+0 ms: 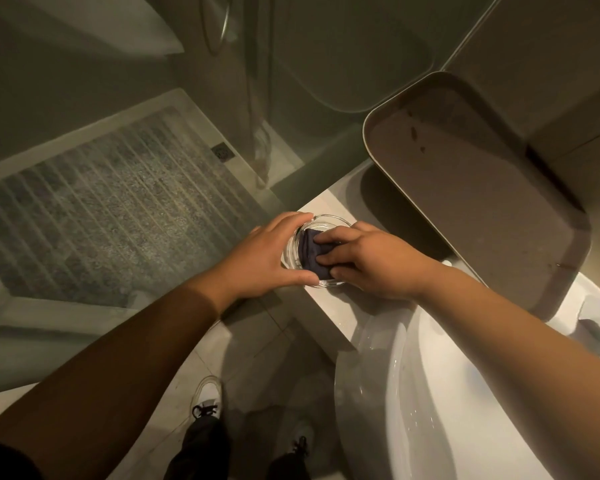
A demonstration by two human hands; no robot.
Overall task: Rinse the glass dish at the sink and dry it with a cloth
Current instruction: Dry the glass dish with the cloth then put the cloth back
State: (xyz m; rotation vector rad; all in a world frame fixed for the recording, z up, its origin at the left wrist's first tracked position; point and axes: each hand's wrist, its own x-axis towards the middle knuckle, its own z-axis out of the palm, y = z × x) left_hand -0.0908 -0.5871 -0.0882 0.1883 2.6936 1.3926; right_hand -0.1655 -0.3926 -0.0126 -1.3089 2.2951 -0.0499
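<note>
Inside, dark cloth (313,249), glass dish (326,226)

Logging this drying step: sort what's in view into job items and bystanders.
In the job:
glass dish
dark cloth
left hand steadying the dish
right hand pressing the cloth
white sink

Just lying about:
brown tray
shower floor
floor drain

Both bare arms stretched forward, left hand (264,252) cupped in a grip, right hand (371,259) fingers (329,240) curled, pressing down
</note>
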